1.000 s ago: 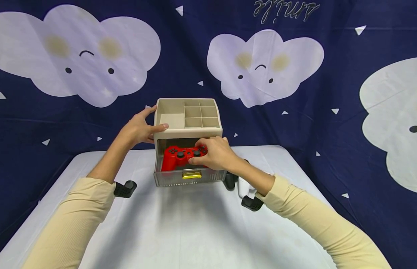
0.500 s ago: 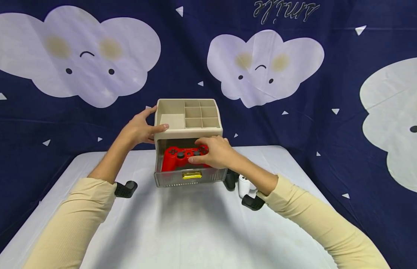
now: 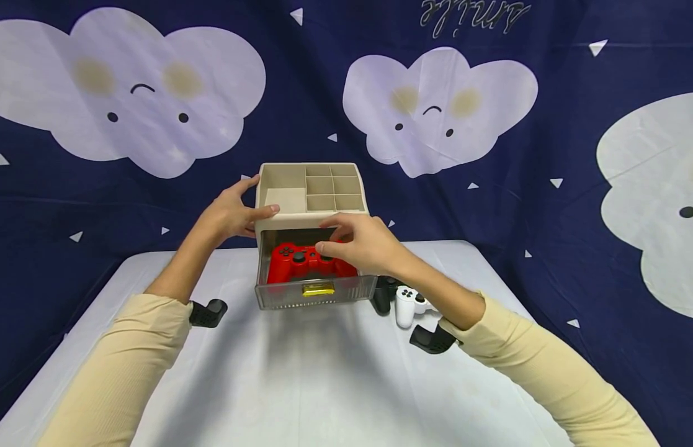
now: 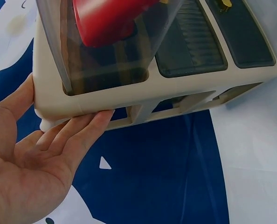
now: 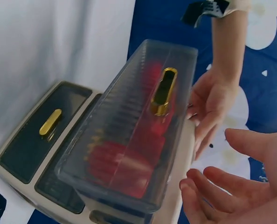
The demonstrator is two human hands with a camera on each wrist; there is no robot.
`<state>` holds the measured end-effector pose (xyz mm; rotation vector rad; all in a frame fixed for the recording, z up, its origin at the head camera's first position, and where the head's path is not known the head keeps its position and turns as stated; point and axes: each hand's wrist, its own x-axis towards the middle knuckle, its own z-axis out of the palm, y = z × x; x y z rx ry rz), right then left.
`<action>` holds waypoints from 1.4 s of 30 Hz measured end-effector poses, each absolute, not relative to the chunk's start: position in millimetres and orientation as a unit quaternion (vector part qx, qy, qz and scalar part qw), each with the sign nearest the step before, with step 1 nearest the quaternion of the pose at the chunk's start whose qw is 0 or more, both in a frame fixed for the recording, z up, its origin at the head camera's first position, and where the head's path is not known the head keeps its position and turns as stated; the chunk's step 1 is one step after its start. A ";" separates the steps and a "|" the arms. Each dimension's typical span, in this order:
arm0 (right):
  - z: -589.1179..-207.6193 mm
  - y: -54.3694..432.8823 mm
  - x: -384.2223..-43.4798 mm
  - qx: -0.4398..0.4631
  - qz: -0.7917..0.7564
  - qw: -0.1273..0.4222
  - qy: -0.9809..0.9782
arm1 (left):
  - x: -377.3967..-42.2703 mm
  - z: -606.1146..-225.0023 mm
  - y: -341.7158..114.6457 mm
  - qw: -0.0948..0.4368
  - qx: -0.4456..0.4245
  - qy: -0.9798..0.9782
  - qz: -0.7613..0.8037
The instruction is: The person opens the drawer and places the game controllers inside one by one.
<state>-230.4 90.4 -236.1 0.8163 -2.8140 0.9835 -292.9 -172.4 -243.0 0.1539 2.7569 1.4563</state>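
Observation:
A cream desktop drawer organizer [image 3: 315,220] stands at the table's far edge. Its clear top drawer [image 3: 343,290], with a gold handle [image 3: 318,289], is pulled out. Inside that drawer lies a red game controller [image 3: 293,264], seen blurred through the plastic in the right wrist view. My left hand [image 3: 226,214] holds the organizer's upper left side, thumb over the top rim and fingers along the side [image 4: 85,133]. Above the drawer's right part hovers my right hand [image 3: 371,245], fingers loosely bent and holding nothing; in the right wrist view the hand [image 5: 250,182] is apart from the drawer.
Right of the organizer, a black controller [image 3: 382,302] and a white controller [image 3: 404,308] lie on the white table [image 3: 335,385], partly behind my right forearm. Divided compartments [image 3: 335,186] top the organizer. Lower drawers [image 4: 192,42] are closed. A dark blue cloud-patterned cloth [image 3: 301,93] hangs behind.
My right hand has let go of the red controller and risen slightly up and to the right, uncovering more of it. The left hand and organizer have not visibly moved.

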 end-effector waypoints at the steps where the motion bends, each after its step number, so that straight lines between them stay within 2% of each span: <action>1: -234.9 91.4 -228.2 0.262 0.328 0.017 -0.907 | -292.8 -242.8 -172.0 0.010 0.050 0.883 0.467; 18: -235.7 98.5 -201.1 0.239 0.440 -0.237 -0.833 | -292.1 -240.5 -172.0 0.010 0.042 0.887 0.460; 26: -255.5 107.1 -195.0 0.232 0.410 -0.314 -0.825 | -290.8 -239.1 -172.0 0.012 0.044 0.885 0.463; 31: -271.9 110.3 -194.5 0.203 0.450 -0.337 -0.801 | -291.2 -239.1 -171.8 0.014 0.043 0.886 0.462; 42: -287.4 104.7 -194.5 0.157 0.553 -0.294 -0.764 | -291.4 -239.0 -172.4 0.013 0.043 0.886 0.462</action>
